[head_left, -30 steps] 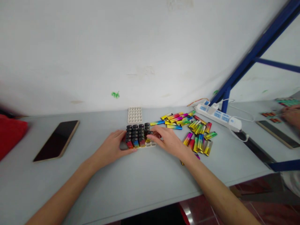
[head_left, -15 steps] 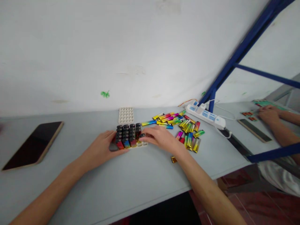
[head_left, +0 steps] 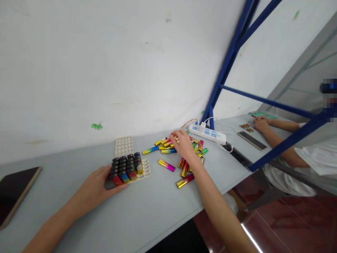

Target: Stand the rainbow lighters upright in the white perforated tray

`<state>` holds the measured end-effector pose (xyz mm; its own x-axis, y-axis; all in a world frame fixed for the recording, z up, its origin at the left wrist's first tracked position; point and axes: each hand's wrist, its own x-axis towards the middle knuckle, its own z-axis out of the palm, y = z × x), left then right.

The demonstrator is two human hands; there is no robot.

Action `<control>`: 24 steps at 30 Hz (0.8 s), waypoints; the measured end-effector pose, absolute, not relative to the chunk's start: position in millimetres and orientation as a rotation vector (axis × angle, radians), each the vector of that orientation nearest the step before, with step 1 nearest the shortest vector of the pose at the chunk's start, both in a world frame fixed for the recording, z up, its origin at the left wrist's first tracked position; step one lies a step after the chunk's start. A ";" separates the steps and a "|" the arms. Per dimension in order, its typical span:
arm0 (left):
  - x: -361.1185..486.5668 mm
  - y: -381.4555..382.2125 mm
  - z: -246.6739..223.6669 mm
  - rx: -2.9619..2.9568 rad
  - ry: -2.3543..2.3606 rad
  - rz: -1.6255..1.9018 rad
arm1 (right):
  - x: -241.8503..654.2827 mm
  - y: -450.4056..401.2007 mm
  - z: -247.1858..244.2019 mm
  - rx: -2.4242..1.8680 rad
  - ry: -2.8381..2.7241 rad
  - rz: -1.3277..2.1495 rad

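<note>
My left hand (head_left: pixel 98 184) is wrapped round the left end of a white holed tray (head_left: pixel 145 168), its thumb along the front edge. Rows of shiny coloured lighter-shaped cases with black tops (head_left: pixel 126 168) stand upright in the tray. Holes at its right end show no cases. My right hand (head_left: pixel 183 142) is over a loose pile of shiny multicoloured metallic cases (head_left: pixel 185 168). Its fingers are bent down and apart from the thumb, with nothing visibly held; the fingertips are partly hidden against the pile. A yellow and pink case (head_left: pixel 166 165) lies apart, left of the pile.
A second white holed tray (head_left: pixel 124 146) lies near the wall. A dark tablet-like device (head_left: pixel 17 191) is at the left. A white power strip (head_left: pixel 207 133) with cables sits behind the pile, beside a blue metal frame (head_left: pixel 223 70). Beyond it, another person's hands (head_left: pixel 260 123) rest on the table.
My right hand has left the standing cases, where it held a black-topped one, and moved right to the pile. The view has turned right. My left hand remains at the tray.
</note>
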<state>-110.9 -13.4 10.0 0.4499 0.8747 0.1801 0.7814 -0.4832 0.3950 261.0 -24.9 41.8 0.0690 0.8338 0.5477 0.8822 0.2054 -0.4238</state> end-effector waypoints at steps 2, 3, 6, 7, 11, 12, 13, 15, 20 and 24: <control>-111.5 -13.2 9.2 2.440 1.412 0.543 | 284.8 -21.8 36.1 -1.858 -1.537 -0.163; -111.8 -13.2 8.7 2.434 1.408 0.547 | 294.4 -20.8 32.2 -1.981 -1.459 -0.152; -112.1 -13.0 7.3 2.412 1.431 0.558 | 310.3 -19.1 20.7 -2.250 -1.449 0.085; -112.0 -13.0 6.9 2.406 1.428 0.564 | 311.4 -18.9 17.7 -2.284 -1.498 0.177; -111.4 -13.1 5.3 2.387 1.437 0.594 | 305.1 -20.3 13.2 -2.257 -1.629 0.290; -111.4 -13.2 4.9 2.385 1.444 0.594 | 303.2 -21.0 13.5 -2.248 -1.630 0.281; -111.3 -13.2 4.4 2.384 1.449 0.593 | 302.0 -21.3 14.2 -2.245 -1.628 0.273; -111.4 -13.4 4.0 2.386 1.439 0.590 | 301.5 -20.0 15.9 -2.252 -1.601 0.237; -111.0 -14.2 5.3 2.388 1.400 0.565 | 300.9 -5.0 13.6 -2.163 -1.657 0.087; -110.0 -15.4 6.5 2.386 1.419 0.544 | 290.2 -0.2 5.3 -2.089 -1.784 0.118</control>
